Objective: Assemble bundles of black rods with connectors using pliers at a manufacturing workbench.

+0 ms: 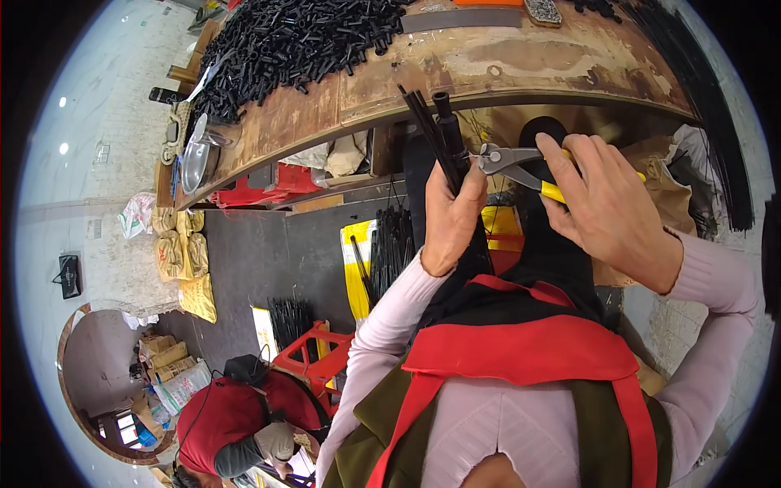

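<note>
My left hand point(455, 213) is closed around a bundle of thin black rods point(425, 122) and a thicker black tube point(444, 114) with a flared end, all tilted up towards the bench edge. My right hand point(612, 203) grips a pair of pliers point(506, 158) with grey metal jaws and yellow handles. The jaws point left and meet the side of the bundle just above my left thumb; a short bit of wire seems to show at their tip. Exactly what the jaws hold is too small to tell.
The worn wooden bench point(521, 69) carries a heap of short black tubes point(305, 49). Long black rods point(724, 138) hang over its right end. Upright rod bundles point(395, 252) and a red plastic stool point(313, 351) stand at left, near a bent-over person point(236, 411). Sacks point(185, 252) lie farther left.
</note>
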The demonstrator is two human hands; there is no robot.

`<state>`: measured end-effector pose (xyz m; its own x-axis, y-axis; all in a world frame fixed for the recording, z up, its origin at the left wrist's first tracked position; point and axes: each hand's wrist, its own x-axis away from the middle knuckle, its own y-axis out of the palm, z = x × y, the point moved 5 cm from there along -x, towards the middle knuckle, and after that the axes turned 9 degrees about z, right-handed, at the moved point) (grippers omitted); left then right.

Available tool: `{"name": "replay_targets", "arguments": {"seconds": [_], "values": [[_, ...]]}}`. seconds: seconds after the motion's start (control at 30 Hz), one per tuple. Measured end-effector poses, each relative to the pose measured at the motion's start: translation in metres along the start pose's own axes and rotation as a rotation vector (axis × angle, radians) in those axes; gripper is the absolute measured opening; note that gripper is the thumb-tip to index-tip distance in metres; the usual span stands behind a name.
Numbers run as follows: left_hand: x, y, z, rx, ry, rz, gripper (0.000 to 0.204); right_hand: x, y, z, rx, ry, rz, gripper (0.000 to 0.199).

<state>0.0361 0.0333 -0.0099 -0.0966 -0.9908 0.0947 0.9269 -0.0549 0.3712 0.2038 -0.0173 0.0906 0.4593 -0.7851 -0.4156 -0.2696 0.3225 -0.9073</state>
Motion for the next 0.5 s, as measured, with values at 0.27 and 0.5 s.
{"name": "replay_targets", "arguments": {"seconds": [0.27,0.5], "values": [[0.003,0.000,0.002,-0.006,-0.047,-0.107,0.012,0.000,0.010,0.006,-0.024,0.001,0.082,0.067],[0.000,-0.003,0.002,0.031,-0.040,-0.078,0.014,-0.005,0.007,0.011,-0.120,-0.031,-0.039,0.061]]}}
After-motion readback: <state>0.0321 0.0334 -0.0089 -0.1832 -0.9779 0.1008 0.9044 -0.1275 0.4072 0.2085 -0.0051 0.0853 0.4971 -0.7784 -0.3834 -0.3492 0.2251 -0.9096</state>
